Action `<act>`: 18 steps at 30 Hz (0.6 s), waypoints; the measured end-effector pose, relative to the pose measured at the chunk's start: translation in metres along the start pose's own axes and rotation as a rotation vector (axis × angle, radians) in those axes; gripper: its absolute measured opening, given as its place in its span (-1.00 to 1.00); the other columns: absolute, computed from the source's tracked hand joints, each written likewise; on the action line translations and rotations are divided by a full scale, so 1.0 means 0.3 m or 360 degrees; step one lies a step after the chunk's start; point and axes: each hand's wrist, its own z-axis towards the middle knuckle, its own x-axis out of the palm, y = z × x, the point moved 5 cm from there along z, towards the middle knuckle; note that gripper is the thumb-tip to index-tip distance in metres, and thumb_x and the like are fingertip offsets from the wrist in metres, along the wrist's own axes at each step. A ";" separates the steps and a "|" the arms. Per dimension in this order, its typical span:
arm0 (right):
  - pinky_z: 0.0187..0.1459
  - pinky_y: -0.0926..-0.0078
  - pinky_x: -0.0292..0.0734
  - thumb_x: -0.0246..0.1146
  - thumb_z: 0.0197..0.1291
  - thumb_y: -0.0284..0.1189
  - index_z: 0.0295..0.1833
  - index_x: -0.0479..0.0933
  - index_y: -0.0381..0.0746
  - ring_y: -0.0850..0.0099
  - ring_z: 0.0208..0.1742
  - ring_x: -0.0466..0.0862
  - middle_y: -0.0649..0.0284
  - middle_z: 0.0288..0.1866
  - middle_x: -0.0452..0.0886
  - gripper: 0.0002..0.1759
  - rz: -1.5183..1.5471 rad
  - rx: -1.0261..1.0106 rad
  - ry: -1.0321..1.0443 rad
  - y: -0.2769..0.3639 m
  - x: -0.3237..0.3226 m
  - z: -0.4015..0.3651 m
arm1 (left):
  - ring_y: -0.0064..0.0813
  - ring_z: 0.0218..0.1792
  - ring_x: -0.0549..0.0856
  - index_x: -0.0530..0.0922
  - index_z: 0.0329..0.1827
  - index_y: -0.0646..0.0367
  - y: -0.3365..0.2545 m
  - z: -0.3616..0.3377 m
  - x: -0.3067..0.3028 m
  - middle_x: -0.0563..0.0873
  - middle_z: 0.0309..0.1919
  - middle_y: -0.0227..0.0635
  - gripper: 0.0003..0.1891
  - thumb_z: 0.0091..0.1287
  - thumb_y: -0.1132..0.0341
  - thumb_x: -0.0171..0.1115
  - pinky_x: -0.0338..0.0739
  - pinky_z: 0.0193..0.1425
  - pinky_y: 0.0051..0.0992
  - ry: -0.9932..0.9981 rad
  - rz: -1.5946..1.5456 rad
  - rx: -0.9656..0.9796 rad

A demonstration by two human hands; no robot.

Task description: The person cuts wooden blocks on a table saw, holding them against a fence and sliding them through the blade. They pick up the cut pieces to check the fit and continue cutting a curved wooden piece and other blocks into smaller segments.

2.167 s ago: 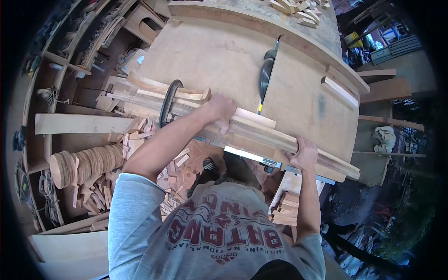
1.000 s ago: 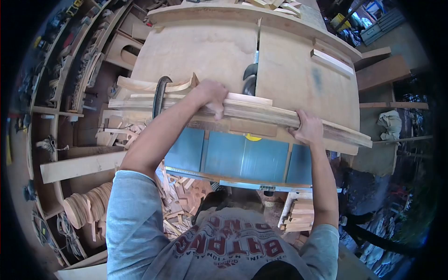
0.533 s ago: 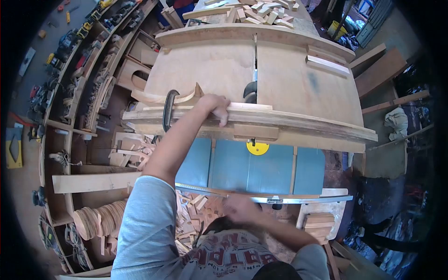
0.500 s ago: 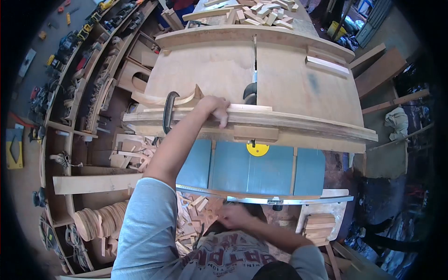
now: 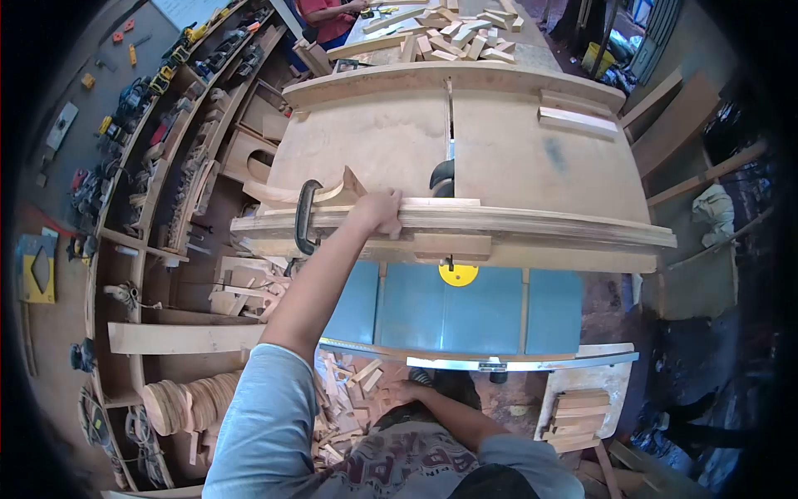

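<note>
My left hand point(image 5: 381, 213) is closed over the top of a long layered wooden fence point(image 5: 540, 223) and a pale wooden strip point(image 5: 445, 202) lying along its far side. Its fingertips are mostly hidden. Just left of that hand, a dark C-clamp point(image 5: 306, 218) grips the fence, with a curved, pointed wooden piece point(image 5: 328, 196) behind it. A dark curved blade or guard point(image 5: 442, 176) rises from the slot in the plywood sled point(image 5: 357, 137), right of the hand and beyond the strip. Low by my waist is my right hand point(image 5: 406, 391); its fingers do not show clearly.
Below the fence lies the blue saw table point(image 5: 482, 312) with a yellow disc point(image 5: 459, 275) and a metal front rail point(image 5: 540, 364). Offcuts point(image 5: 345, 399) litter the floor. Tool shelves point(image 5: 158, 150) line the left. Wood blocks point(image 5: 470, 37) and a person point(image 5: 328, 17) are at the back.
The view has shifted slightly, showing more of the person at the back. My left hand stays at the fence, its thumb drawn in closer. My right hand has moved slightly by my waist.
</note>
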 end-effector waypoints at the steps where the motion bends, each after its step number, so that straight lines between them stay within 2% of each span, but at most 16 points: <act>1: 0.31 0.11 0.66 0.19 0.43 -0.30 0.62 0.44 -0.14 -0.06 0.27 0.75 -0.18 0.33 0.71 -0.34 -0.0103 -0.0153 0.0433 0.011 0.009 -0.026 | 0.04 0.28 0.74 0.62 0.25 0.19 0.012 -0.022 0.028 0.72 0.27 -0.03 -0.27 -0.07 0.17 0.58 0.66 0.38 -0.10 -0.0229 0.0075 -0.0008; 2: 0.32 0.07 0.65 0.19 0.40 -0.32 0.58 0.50 -0.10 -0.07 0.29 0.75 -0.14 0.33 0.72 -0.37 -0.0149 -0.0230 0.0611 0.164 -0.145 -0.120 | 0.05 0.22 0.77 0.64 0.17 0.20 0.008 -0.041 0.046 0.77 0.16 -0.01 -0.37 -0.02 0.18 0.52 0.67 0.35 -0.09 -0.0458 0.0144 -0.0018; 3: 0.32 0.07 0.65 0.19 0.40 -0.32 0.58 0.50 -0.10 -0.07 0.29 0.75 -0.14 0.33 0.72 -0.37 -0.0180 -0.0204 0.0613 0.176 -0.186 -0.163 | 0.05 0.22 0.77 0.64 0.17 0.20 -0.013 -0.055 0.056 0.77 0.16 -0.01 -0.37 -0.02 0.18 0.52 0.67 0.35 -0.09 -0.0490 0.0121 -0.0008; 5: 0.30 0.05 0.66 0.21 0.39 -0.31 0.47 0.61 -0.12 -0.05 0.24 0.77 -0.09 0.27 0.76 -0.45 -0.0489 -0.0009 0.0316 0.154 -0.249 -0.234 | 0.02 0.16 0.78 0.67 0.08 0.20 -0.039 -0.103 0.038 0.80 0.01 -0.02 -0.44 -0.02 0.15 0.45 0.67 0.31 -0.08 -0.0758 0.0023 -0.0106; 6: 0.28 0.05 0.67 0.22 0.41 -0.26 0.37 0.68 -0.13 -0.04 0.21 0.79 -0.06 0.22 0.79 -0.52 -0.0040 0.0235 -0.0040 0.138 -0.293 -0.275 | 0.02 0.16 0.78 0.67 0.08 0.20 -0.048 -0.131 0.043 0.80 0.01 -0.02 -0.44 -0.02 0.15 0.45 0.67 0.31 -0.08 -0.0785 0.0006 -0.0102; 7: 0.28 0.05 0.67 0.22 0.41 -0.26 0.37 0.68 -0.13 -0.04 0.21 0.79 -0.06 0.22 0.79 -0.52 -0.0075 0.0247 -0.0044 0.206 -0.342 -0.335 | 0.03 0.17 0.77 0.67 0.09 0.20 -0.054 -0.150 0.044 0.80 0.03 -0.02 -0.41 -0.05 0.12 0.47 0.67 0.30 -0.09 -0.0740 -0.0002 -0.0123; 9: 0.21 0.10 0.70 0.27 0.43 -0.25 0.24 0.76 -0.15 -0.02 0.15 0.81 -0.01 0.12 0.83 -0.61 -0.0126 0.0231 -0.0352 0.474 -0.570 -0.468 | 0.03 0.18 0.77 0.67 0.10 0.20 -0.069 -0.185 0.044 0.79 0.05 -0.02 -0.37 -0.08 0.09 0.49 0.68 0.29 -0.09 -0.0722 -0.0028 -0.0138; 11: 0.10 0.06 0.71 0.30 0.37 -0.22 0.03 0.82 -0.17 -0.02 0.05 0.82 -0.05 0.08 0.82 -0.67 0.0019 0.0120 -0.0574 0.537 -0.660 -0.555 | 0.07 0.14 0.77 0.64 0.00 0.26 -0.088 -0.286 0.145 0.80 -0.04 0.04 -0.36 -0.14 0.05 0.58 0.68 0.28 -0.08 -0.0761 -0.0073 -0.0099; 12: 0.05 0.09 0.70 0.30 0.36 -0.24 0.03 0.81 -0.17 -0.03 0.02 0.81 -0.03 0.01 0.83 -0.69 0.0045 0.0119 -0.0672 0.570 -0.716 -0.603 | 0.03 0.21 0.76 0.68 0.11 0.22 -0.096 -0.335 0.206 0.79 0.09 0.00 -0.30 -0.12 0.01 0.54 0.66 0.34 -0.08 -0.0750 -0.0088 -0.0086; 13: -0.01 0.15 0.70 0.31 0.35 -0.28 -0.02 0.81 -0.17 0.00 -0.03 0.82 -0.03 -0.02 0.83 -0.73 -0.0050 0.0268 -0.0810 0.676 -0.803 -0.673 | 0.03 0.21 0.76 0.68 0.11 0.22 -0.128 -0.422 0.236 0.79 0.09 0.00 -0.30 -0.12 0.01 0.54 0.66 0.34 -0.08 -0.0746 -0.0088 -0.0089; 14: -0.02 0.15 0.69 0.32 0.35 -0.32 -0.07 0.82 -0.15 0.03 -0.07 0.82 -0.03 -0.05 0.83 -0.78 0.0071 0.0359 -0.0904 0.699 -0.849 -0.718 | 0.05 0.25 0.75 0.68 0.19 0.24 -0.178 -0.539 0.253 0.78 0.15 0.04 -0.24 -0.07 -0.06 0.54 0.65 0.37 -0.08 -0.0573 -0.0092 -0.0069; 15: -0.05 0.15 0.68 0.34 0.33 -0.36 -0.12 0.82 -0.16 0.03 -0.14 0.81 -0.02 -0.20 0.81 -0.82 -0.0088 0.0118 -0.1227 0.718 -0.921 -0.750 | 0.06 0.28 0.74 0.68 0.26 0.26 -0.213 -0.624 0.249 0.78 0.20 0.07 -0.18 -0.01 -0.12 0.55 0.64 0.41 -0.07 -0.0400 -0.0093 -0.0050; 16: -0.09 0.17 0.68 0.37 0.32 -0.38 -0.18 0.82 -0.17 0.03 -0.22 0.79 0.01 -0.34 0.75 -0.85 0.0052 0.0030 -0.1505 0.737 -0.984 -0.784 | 0.06 0.28 0.74 0.68 0.26 0.26 -0.226 -0.676 0.226 0.78 0.20 0.07 -0.18 -0.01 -0.12 0.55 0.64 0.41 -0.07 -0.0388 -0.0087 -0.0051; 18: -0.14 0.19 0.68 0.38 0.33 -0.35 -0.23 0.82 -0.22 0.06 -0.27 0.78 0.02 -0.38 0.74 -0.81 -0.0294 0.0163 -0.1791 0.857 -1.167 -0.844 | 0.08 0.39 0.69 0.60 0.48 0.29 -0.250 -0.741 0.244 0.70 0.38 0.14 -0.05 0.19 -0.29 0.46 0.59 0.49 -0.08 0.0226 -0.0255 -0.0141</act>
